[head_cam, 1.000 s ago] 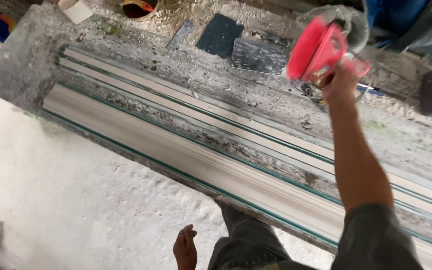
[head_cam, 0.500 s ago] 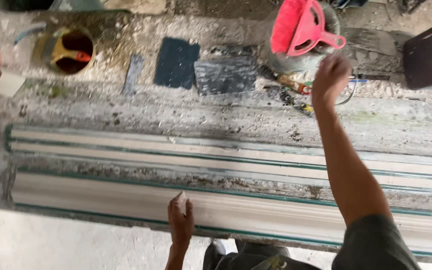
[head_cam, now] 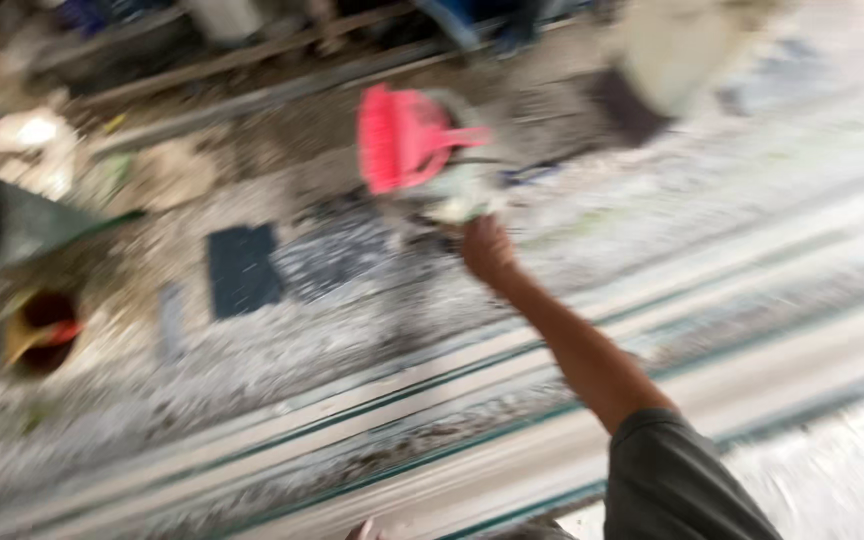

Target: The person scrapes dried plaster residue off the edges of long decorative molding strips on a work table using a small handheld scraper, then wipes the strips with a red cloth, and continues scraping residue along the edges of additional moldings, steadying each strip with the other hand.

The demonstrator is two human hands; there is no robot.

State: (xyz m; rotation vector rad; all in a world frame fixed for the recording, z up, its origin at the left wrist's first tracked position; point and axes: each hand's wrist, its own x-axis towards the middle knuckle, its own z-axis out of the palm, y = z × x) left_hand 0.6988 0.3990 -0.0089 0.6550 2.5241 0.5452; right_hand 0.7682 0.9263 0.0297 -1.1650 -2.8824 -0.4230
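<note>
— What sort of place is this looking like?
— A rough building site or workshop. Long pale strips [head_cam: 512, 470] with green edges are lying across a dusty, rubble-strewn floor [head_cam: 352, 330].
— Anything else pointing that way?
— A dark tile [head_cam: 242, 268] and a grimy bucket [head_cam: 37, 330] are sitting in the debris.

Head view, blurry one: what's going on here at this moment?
A person stretches their right hand out over a dusty work surface to a pale bucket-like container with a pink scoop on it; blur hides whether the hand grips it. Long pale strips run across in front. Only fingertips of the left hand show at the bottom edge. A dark square tile lies to the left.
</note>
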